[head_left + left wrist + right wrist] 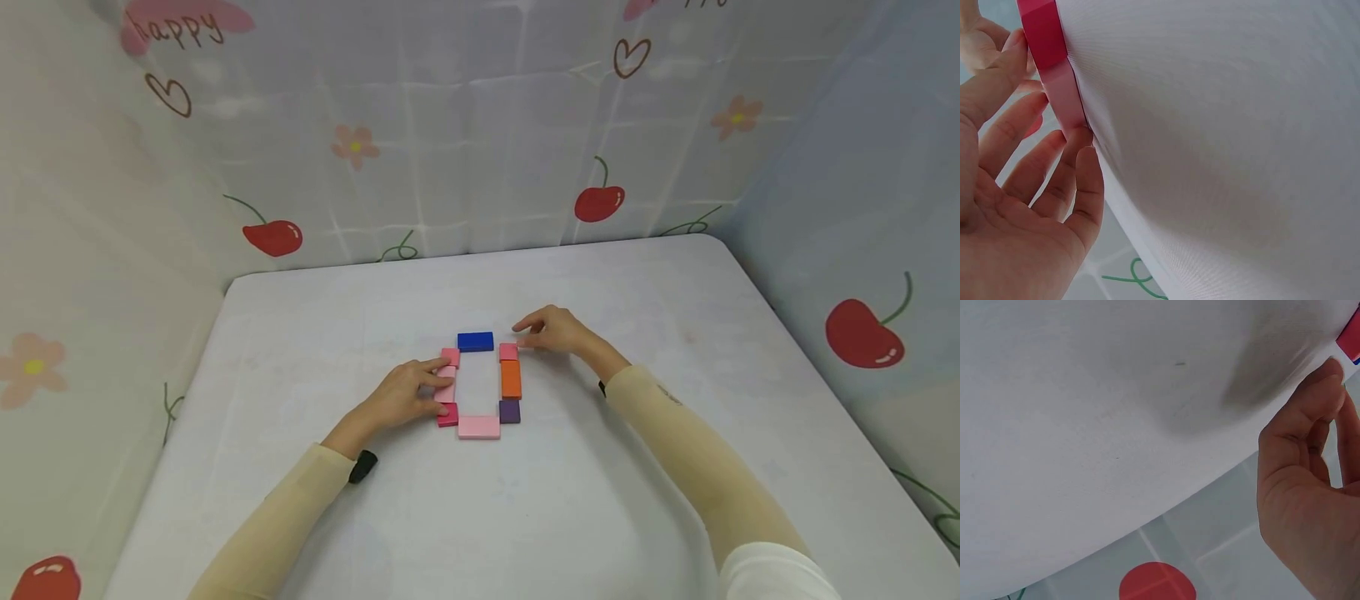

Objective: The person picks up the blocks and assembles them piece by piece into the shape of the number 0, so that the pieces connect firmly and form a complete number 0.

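Coloured blocks form a ring on the table. Its left side has a pink block (pixel 448 354), a light pink block (pixel 446 392) and a crimson block (pixel 447 415). My left hand (pixel 402 393) rests spread fingers along these three. On the right side lie a second pink block (pixel 508 352), an orange block (pixel 511 379) and a purple block (pixel 509 412). Just beyond that pink block's right edge is my right hand (pixel 557 330), bent at the fingers and holding nothing. A blue block (pixel 476 342) closes the far end, a pale pink block (pixel 478 427) the near end.
White cloth covers the table (pixel 585 517). Printed curtains (pixel 465 125) with cherries, flowers and hearts hang behind it and at both sides. A black band (pixel 363 467) shows at the left wrist.
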The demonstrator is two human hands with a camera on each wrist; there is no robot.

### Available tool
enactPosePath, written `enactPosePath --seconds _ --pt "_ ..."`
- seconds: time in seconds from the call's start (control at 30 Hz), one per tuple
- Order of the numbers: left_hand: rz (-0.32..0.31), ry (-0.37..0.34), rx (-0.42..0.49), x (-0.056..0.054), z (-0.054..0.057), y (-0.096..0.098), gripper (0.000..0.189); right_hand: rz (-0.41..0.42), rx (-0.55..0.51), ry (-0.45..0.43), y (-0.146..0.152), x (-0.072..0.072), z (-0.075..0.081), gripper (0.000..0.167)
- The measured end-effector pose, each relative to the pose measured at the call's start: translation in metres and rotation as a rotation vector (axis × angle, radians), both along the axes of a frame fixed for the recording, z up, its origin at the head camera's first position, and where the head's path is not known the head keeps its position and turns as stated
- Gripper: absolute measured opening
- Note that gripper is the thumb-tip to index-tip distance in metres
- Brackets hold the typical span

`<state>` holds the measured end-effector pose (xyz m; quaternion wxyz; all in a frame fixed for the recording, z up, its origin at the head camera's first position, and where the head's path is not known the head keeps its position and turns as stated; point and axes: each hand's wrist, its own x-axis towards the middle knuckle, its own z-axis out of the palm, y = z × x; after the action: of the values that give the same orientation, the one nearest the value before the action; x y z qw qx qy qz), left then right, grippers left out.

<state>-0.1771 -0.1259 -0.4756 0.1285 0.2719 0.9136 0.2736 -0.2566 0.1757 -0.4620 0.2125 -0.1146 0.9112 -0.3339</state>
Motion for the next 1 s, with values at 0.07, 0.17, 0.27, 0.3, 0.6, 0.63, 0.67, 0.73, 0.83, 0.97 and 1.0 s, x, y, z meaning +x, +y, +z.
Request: enactPosePath --seconds 0.07,0.17,0.27,0.3,0.6,0.63,0.67,0.73,0.83,0.97,1.0 --pt "0.002 0.0 -0.002 0.0 0.0 0.0 0.052 0.025 0.001 -0.02 0.0 0.003 0.0 0.034" --pt "0.004 -0.001 -0.007 0.0 0.0 0.0 0.052 0.069 -0.003 -0.003 -0.001 0.007 0.0 0.033" --pt "0.005 -0.003 -0.011 0.0 0.001 0.0 0.052 0.103 -0.018 0.023 -0.004 0.009 -0.002 0.031" --pt "0.006 -0.007 -0.011 0.0 0.001 0.001 0.052 0.111 -0.019 0.027 -0.004 0.009 -0.002 0.031" --pt "-0.001 0.003 0.002 -0.001 -0.001 0.0 0.052 0.134 -0.009 0.015 -0.01 0.005 -0.007 0.03" --pt "-0.002 0.005 0.001 -0.001 -0.001 0.0 0.052 0.136 -0.009 0.017 -0.011 0.005 -0.007 0.03" --pt "-0.001 0.006 0.002 -0.001 -0.001 0.0 0.052 0.138 -0.009 0.02 -0.011 0.004 -0.007 0.03" --pt "0.002 0.006 0.003 0.0 -0.001 0.0 0.052 0.142 -0.013 0.027 -0.012 0.004 -0.007 0.029" --pt "0.009 0.006 0.003 0.0 -0.001 0.0 0.052 0.145 -0.018 0.036 -0.013 0.004 -0.007 0.03" --pt "0.016 0.019 -0.011 0.001 0.0 -0.001 0.052 0.142 -0.03 0.029 -0.012 0.005 -0.006 0.032" --pt "0.022 0.027 -0.014 0.001 0.001 -0.001 0.052 0.138 -0.033 0.03 -0.012 0.006 -0.005 0.034"
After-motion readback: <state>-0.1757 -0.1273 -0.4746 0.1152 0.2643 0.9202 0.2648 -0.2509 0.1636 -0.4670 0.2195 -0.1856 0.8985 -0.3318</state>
